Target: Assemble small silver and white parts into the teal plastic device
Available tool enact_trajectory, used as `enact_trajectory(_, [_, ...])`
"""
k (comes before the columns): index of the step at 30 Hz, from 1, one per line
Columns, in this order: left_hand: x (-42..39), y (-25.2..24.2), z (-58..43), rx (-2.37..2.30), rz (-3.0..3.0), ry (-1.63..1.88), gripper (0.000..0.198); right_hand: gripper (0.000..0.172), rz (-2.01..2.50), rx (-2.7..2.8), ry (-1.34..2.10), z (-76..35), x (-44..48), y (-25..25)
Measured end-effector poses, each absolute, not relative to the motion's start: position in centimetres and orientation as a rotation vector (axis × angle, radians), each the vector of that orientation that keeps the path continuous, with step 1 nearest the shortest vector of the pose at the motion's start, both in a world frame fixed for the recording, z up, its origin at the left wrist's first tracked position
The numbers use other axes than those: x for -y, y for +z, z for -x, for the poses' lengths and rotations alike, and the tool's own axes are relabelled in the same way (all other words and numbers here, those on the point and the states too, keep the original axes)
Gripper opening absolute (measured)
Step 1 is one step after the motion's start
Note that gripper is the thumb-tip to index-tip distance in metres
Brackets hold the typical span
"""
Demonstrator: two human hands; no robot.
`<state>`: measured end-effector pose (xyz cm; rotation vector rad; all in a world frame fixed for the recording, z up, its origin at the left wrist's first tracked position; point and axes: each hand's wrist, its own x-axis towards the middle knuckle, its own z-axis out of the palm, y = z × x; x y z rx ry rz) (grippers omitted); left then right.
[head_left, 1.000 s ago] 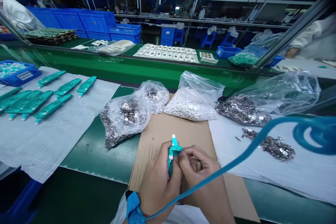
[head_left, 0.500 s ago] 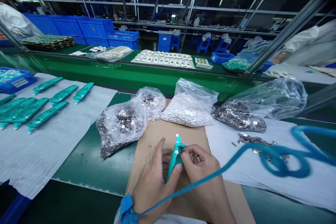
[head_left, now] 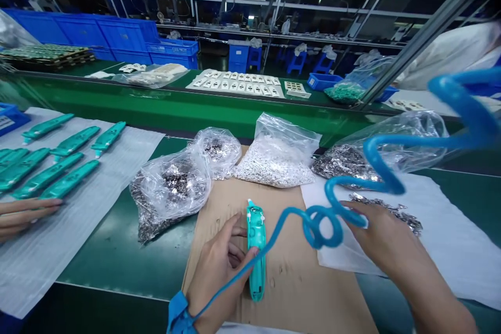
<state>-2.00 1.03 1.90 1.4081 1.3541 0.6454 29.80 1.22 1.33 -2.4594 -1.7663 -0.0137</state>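
My left hand (head_left: 219,266) is closed round a teal plastic housing (head_left: 256,250) with a white tip, holding it flat over the brown cardboard sheet (head_left: 297,282). A blue wrist strap (head_left: 178,315) sits on that wrist, and its coiled blue cord (head_left: 324,219) loops up to the right. My right hand (head_left: 378,237) is away from the housing, fingers stretched out over the white foam sheet (head_left: 442,250), its fingertips next to a loose pile of small metal pieces (head_left: 391,209). The cord partly hides those fingertips.
Clear bags of metal parts (head_left: 172,188) (head_left: 217,148) (head_left: 391,151) and one of white parts (head_left: 277,159) lie behind the cardboard. Several teal housings (head_left: 58,167) lie in rows on foam at left, where another person's hand (head_left: 23,214) rests. A green conveyor (head_left: 195,109) runs behind.
My right hand has let go of the housing and swung right to the loose metal pieces. My left hand has laid the housing down flat. Another person's hand has appeared at left.
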Motion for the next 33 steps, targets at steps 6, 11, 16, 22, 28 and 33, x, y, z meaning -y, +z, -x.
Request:
enact_trajectory(6, [-1.1,1.5,2.2,-1.384,-1.450,0.671,0.058,0.048,2.585,1.798,0.085,-32.0,-1.7,0.1])
enact_trajectory(11, [-0.8,1.8,2.6,-1.401,-1.429,0.722,0.051,0.044,2.196,1.951,0.051,-26.0,-3.9,5.4])
enact_trajectory(16, [-0.3,2.2,3.3,-1.449,-1.408,0.774,0.052,0.030,1.417,2.427,0.437,-12.8,-9.8,11.5])
enact_trajectory(22, [0.2,2.4,4.7,-1.558,-1.383,0.762,0.060,0.013,1.236,2.848,0.473,-1.4,-14.7,10.3])
enact_trajectory(28, [0.5,1.5,5.0,-1.522,-1.374,0.904,0.054,0.028,1.197,2.883,0.401,-0.9,-14.8,8.3])
enact_trajectory(33, [0.3,0.2,5.1,-1.480,-1.398,0.915,0.053,0.017,1.182,2.787,0.353,-2.6,-13.7,9.9])
